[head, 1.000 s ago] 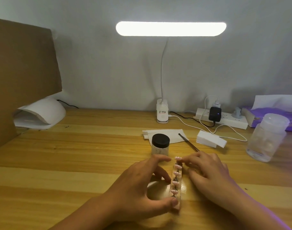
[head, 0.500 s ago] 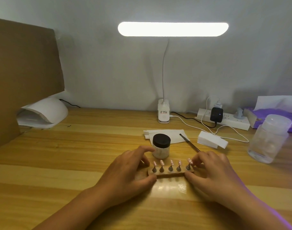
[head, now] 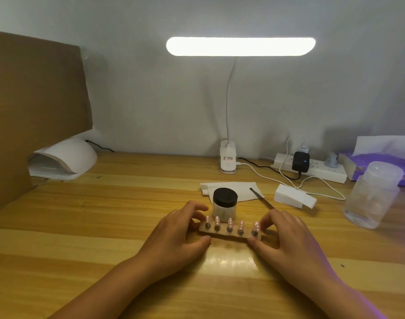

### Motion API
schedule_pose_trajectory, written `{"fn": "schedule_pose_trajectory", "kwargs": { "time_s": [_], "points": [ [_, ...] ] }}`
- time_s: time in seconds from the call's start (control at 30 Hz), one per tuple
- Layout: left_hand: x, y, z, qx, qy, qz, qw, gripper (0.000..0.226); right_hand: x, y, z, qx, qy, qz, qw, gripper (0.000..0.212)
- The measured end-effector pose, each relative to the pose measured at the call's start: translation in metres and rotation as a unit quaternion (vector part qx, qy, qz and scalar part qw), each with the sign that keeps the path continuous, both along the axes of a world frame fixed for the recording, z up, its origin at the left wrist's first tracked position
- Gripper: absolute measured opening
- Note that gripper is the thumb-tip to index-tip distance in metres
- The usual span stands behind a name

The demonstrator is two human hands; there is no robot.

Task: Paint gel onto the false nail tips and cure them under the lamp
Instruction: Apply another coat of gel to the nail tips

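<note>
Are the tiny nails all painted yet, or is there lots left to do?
Probably just starting. Done: five nail tips stand in a row on the holder in front of the jar. In hand: the left hand and right hand each pinch one end of the holder. Left: the jar's lid is on, the brush lies on the tissue, and the curing lamp sits far off at the left.

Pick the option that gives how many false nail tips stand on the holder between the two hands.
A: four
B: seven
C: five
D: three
C: five nail tips stand in one row on the holder, which the left hand grips at one end and the right hand at the other.
</note>
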State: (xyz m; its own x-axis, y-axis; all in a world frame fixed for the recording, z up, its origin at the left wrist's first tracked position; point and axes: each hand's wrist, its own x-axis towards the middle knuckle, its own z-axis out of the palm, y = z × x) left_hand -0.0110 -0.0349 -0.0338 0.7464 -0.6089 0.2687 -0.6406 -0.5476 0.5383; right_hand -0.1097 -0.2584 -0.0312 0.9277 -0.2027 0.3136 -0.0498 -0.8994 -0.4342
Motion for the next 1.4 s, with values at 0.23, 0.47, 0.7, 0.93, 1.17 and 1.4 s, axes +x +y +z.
{"fn": "schedule_pose_trajectory", "kwargs": {
  "time_s": [0.23,0.47,0.7,0.93,1.17,1.4],
  "points": [
    [-0.0008,0.0014,-0.0006,-0.003,-0.048,-0.023,0.999,0.029,-0.0007,0.0025,0.0014,0.026,0.006,0.031,0.999,0.022],
    [0.0016,0.0015,-0.0007,-0.011,-0.030,-0.024,0.999,0.026,0.0025,0.0005,0.0060,0.141,0.007,0.051,0.989,0.014],
    [0.0004,0.0012,-0.0015,-0.016,-0.028,-0.024,0.999,0.027,0.0014,0.0023,0.0055,0.144,0.008,0.017,0.989,0.013],
    [0.0001,0.0018,-0.0002,-0.018,-0.025,-0.021,0.999,0.032,0.0031,0.0039,0.0021,0.113,-0.006,0.003,0.994,0.018],
    [-0.0018,0.0013,0.0000,-0.009,-0.023,-0.020,0.999,0.035,0.0016,0.0025,0.0024,0.117,0.021,0.022,0.993,0.014],
    [-0.0013,0.0012,0.0015,-0.012,-0.033,-0.033,0.999,0.037,0.0034,0.0034,0.0029,0.156,-0.013,0.024,0.987,0.013]
  ]
}}
